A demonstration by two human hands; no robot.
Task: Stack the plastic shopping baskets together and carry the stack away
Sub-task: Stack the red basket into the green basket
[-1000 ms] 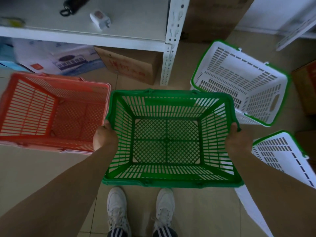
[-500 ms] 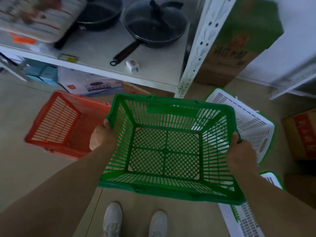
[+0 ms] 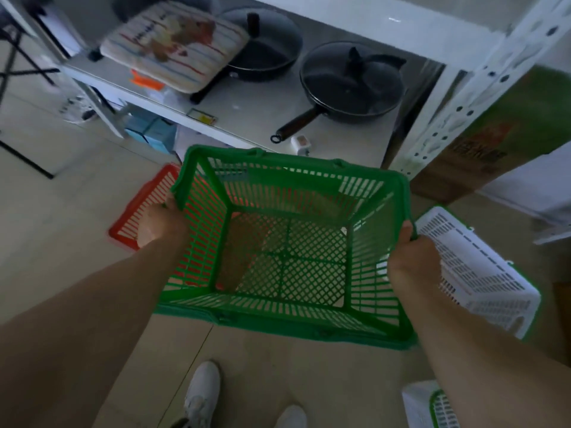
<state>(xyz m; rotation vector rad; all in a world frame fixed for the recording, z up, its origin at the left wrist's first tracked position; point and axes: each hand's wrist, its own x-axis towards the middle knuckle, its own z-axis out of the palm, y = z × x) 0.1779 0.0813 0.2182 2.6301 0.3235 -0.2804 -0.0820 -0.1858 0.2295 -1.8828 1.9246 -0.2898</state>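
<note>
Though lifted, green basket [image 3: 287, 257] between hands [image 3: 160, 223].

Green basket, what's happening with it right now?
A person holds the green basket in the air by its two short rims, left hand on one side and right hand on the other. It hangs partly over the red basket on the floor. A white basket sits to the right, not yet stacked.

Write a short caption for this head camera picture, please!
Both hands, left hand and right hand, hold a green basket above a red basket.
</note>
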